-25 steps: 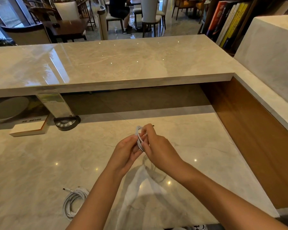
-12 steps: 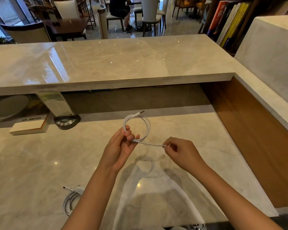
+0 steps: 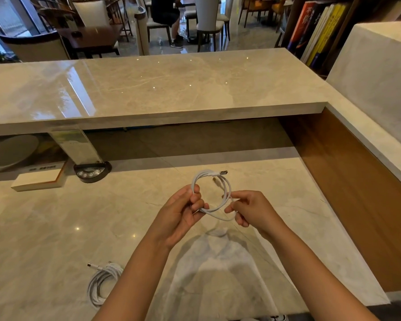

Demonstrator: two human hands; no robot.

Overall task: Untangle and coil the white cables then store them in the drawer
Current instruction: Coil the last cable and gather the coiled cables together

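shiny stone desk (image 3: 56,228) under a raised counter (image 3: 171,89), chairs and books far off at 12. since a moment ago: one more loop on the white cable (image 3: 212,193), right hand (image 3: 252,210) now close, pinching its loose end. left hand (image 3: 181,212) pinching the loops. nearly coiled. second cable (image 3: 102,281) coiled at 7. no drawer in sight.

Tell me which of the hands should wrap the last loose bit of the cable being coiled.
Probably the right hand: it already pinches the loose run of the white cable at the loop's right side, while the left hand grips the gathered loops and is best left anchoring them.
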